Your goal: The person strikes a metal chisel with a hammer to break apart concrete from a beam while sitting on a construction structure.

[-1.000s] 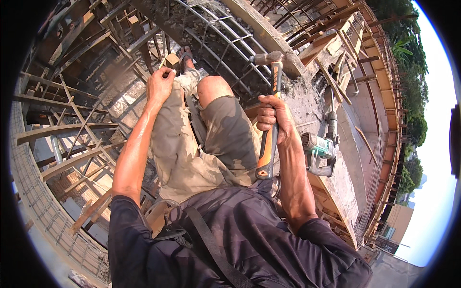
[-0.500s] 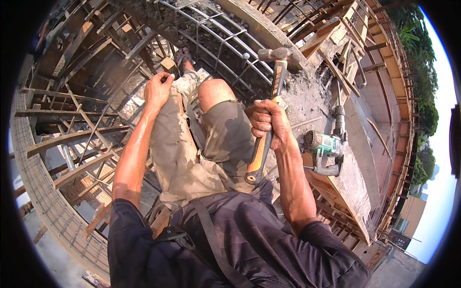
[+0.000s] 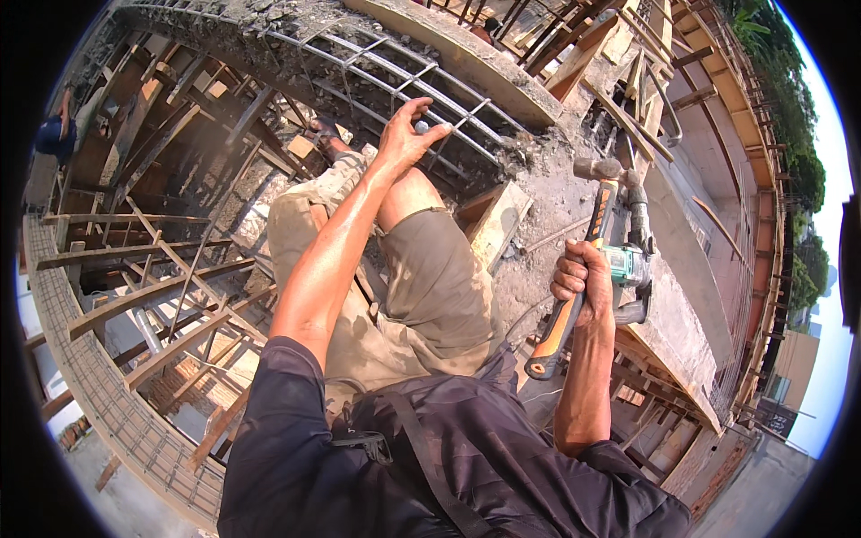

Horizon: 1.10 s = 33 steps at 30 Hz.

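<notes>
My right hand (image 3: pixel 585 282) is wrapped around the handle of a hammer (image 3: pixel 568 316), orange and black with a steel head. The hammer stands head-up, off to my right. My left hand (image 3: pixel 402 143) reaches over my bare knee to the steel rebar cage (image 3: pixel 395 85). Its thumb and fingers are apart, on either side of a small round grey metal head (image 3: pixel 421 128). Whether they touch it I cannot tell. Behind the hammer a green and grey rotary hammer drill (image 3: pixel 625 265) lies on the concrete, partly covered by my right hand.
A wooden block (image 3: pixel 504 222) sits on rough concrete beyond my knee. Timber props (image 3: pixel 170 260) and a lower level lie to the left, with a curved mesh-topped edge (image 3: pixel 99 359). Loose boards (image 3: pixel 632 117) are heaped at the far right. Another person (image 3: pixel 56 134) is at the far left.
My left hand has moved from beside my left knee, rightward and forward to the rebar. My right hand has carried the hammer to the right, in front of the drill. The view has shifted somewhat.
</notes>
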{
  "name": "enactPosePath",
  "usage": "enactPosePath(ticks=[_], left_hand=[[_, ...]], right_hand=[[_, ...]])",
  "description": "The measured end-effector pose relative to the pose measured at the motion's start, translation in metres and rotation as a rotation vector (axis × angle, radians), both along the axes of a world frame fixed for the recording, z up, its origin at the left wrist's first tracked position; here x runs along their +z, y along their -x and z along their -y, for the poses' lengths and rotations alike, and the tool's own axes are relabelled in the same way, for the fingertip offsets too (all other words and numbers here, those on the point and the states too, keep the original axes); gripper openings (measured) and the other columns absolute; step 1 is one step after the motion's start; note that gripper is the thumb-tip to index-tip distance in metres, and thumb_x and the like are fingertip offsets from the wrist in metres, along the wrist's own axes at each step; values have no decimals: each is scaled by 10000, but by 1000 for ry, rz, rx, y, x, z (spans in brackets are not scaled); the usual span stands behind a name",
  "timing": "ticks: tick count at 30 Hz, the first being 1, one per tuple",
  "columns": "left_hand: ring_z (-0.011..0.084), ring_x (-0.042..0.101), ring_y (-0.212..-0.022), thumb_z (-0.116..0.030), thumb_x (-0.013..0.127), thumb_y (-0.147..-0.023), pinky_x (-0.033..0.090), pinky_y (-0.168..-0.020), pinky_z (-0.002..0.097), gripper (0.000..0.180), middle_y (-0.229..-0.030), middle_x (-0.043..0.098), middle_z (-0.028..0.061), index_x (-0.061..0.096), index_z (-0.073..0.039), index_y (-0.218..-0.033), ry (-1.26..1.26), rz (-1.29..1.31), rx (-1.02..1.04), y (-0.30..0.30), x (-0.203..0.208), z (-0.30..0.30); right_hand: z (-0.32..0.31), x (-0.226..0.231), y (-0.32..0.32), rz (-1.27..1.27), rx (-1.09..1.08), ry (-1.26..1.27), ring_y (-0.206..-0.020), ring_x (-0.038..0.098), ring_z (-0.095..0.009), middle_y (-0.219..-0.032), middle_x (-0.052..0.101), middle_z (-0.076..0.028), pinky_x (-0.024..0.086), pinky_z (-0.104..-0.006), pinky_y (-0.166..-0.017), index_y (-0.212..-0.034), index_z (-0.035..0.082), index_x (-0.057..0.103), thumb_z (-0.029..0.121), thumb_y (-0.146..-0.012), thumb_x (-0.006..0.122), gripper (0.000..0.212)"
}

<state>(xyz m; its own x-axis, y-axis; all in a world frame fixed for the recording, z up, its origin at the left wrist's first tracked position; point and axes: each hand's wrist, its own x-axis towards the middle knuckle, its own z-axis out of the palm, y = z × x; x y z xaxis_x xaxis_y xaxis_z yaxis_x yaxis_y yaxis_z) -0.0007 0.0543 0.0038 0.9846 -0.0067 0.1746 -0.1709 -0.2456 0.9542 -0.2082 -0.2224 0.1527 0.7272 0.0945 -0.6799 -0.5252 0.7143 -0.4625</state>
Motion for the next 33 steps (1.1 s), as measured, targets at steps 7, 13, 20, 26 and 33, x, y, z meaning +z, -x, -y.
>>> enactPosePath(ticks=[7, 13, 20, 26, 33], left_hand=[[112, 474, -654, -548, 528, -949, 412, -620, 296, 587, -647, 524, 4, 616, -1, -756, 93, -292, -249, 16, -21, 8], [143, 509, -727, -524, 469, -988, 418, -741, 307, 594, -658, 504, 19, 529, -34, -658, 194, -202, -160, 4, -29, -27], [227, 626, -901, -480, 467, -988, 498, -798, 421, 503, -755, 608, 82, 398, -121, -642, 414, -487, 327, -32, -56, -86], [240, 647, -811, -338, 393, -1009, 430, -908, 511, 350, -706, 574, 57, 401, -128, -731, 661, -515, 685, -61, -96, -97], [266, 596, -700, -235, 367, -1009, 502, -852, 559, 321, -650, 495, 79, 396, -88, -725, 882, -618, 840, -100, -98, -143]], right_hand=[[26, -31, 61, -321, -47, 104, -357, 334, -55, -487, 311, 99, 341, -254, -347, -621, 213, 360, 189, -903, 585, 361], [27, -39, 73, -450, 18, 206, -366, 342, -95, -498, 346, 45, 294, -283, -363, -659, 147, 428, 156, -863, 644, 298], [23, -35, 54, -526, 137, 362, -375, 306, -78, -516, 330, 50, 277, -274, -372, -696, 132, 440, 145, -856, 614, 236], [28, -42, 62, -514, 146, 395, -380, 300, -76, -516, 313, 51, 276, -278, -371, -693, 133, 421, 147, -851, 618, 252], [24, -50, 63, -446, 163, 401, -371, 319, -91, -513, 336, 44, 297, -284, -367, -661, 142, 401, 137, -849, 619, 288]])
